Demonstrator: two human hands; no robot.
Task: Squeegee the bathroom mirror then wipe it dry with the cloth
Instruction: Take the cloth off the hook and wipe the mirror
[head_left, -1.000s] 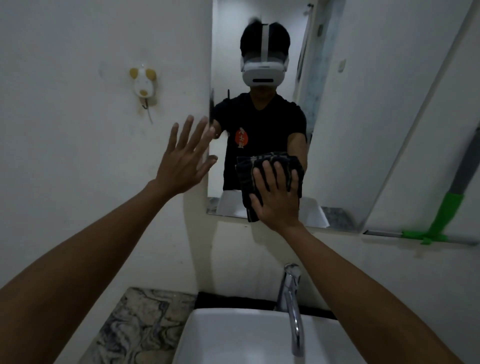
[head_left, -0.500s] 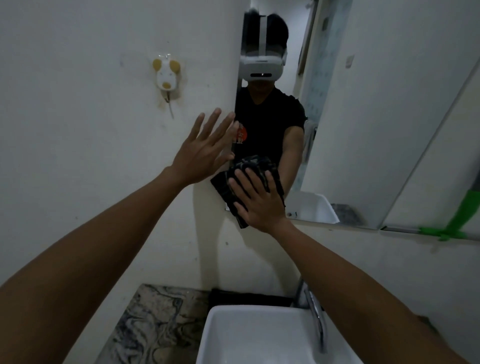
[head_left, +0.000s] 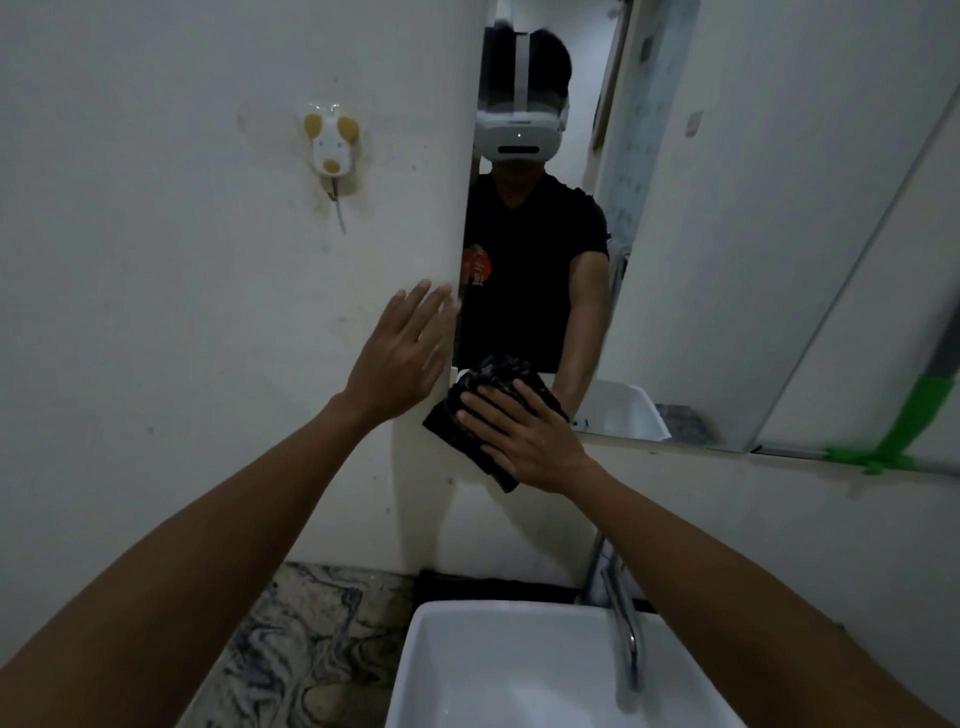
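The bathroom mirror (head_left: 727, 218) hangs on the white wall ahead and reflects a person in a black shirt. My right hand (head_left: 524, 439) presses a dark cloth (head_left: 483, 395) flat against the mirror's lower left corner, part of the cloth hanging below the mirror's bottom edge. My left hand (head_left: 402, 358) is open, fingers spread, resting on the wall right beside the mirror's left edge. The green squeegee (head_left: 909, 415) with a grey handle lies on the ledge under the mirror at the far right.
A white basin (head_left: 519, 670) with a chrome tap (head_left: 621, 618) sits directly below my arms. A marbled counter (head_left: 291, 639) lies to its left. A mouse-shaped wall hook (head_left: 331, 145) is stuck on the wall at upper left.
My right hand has slid the cloth from the lower middle of the mirror left and down to its lower left corner. My left hand stayed open beside the mirror's left edge.
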